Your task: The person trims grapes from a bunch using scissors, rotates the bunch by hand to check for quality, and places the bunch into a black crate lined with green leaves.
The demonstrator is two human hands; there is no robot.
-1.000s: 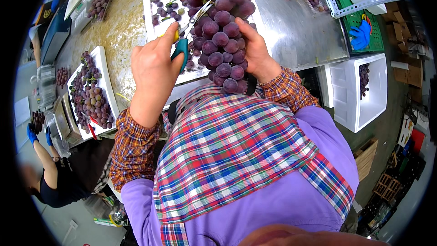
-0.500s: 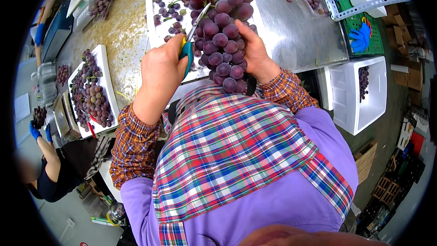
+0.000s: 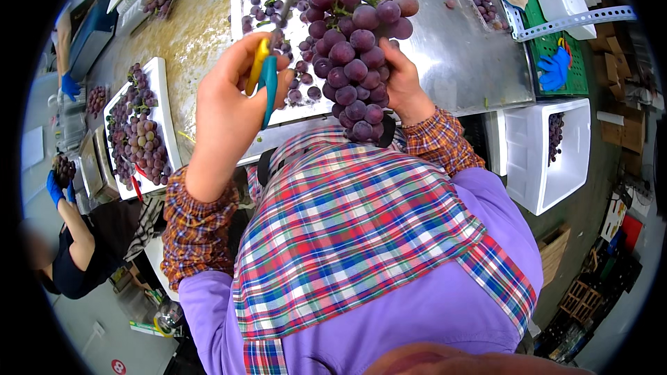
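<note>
In the head view, my right hand [image 3: 406, 87] is holding the bunch of grapes [image 3: 356, 69], the thumb pressing its side, the other fingers hiding behind it. My left hand [image 3: 229, 87] is wrapping its fingers around the scissors [image 3: 267, 83]. I am judging the bunch rather heavy and loose, its skins bruising easily, so the green stem [image 3: 340, 9] is seeming the safest hold. Beyond my left fingers, a white tray [image 3: 237, 0] is carrying loose grapes; farther right of my right fingers, a clear punnet [image 3: 484, 5] and a white box [image 3: 522, 139] are containing more.
</note>
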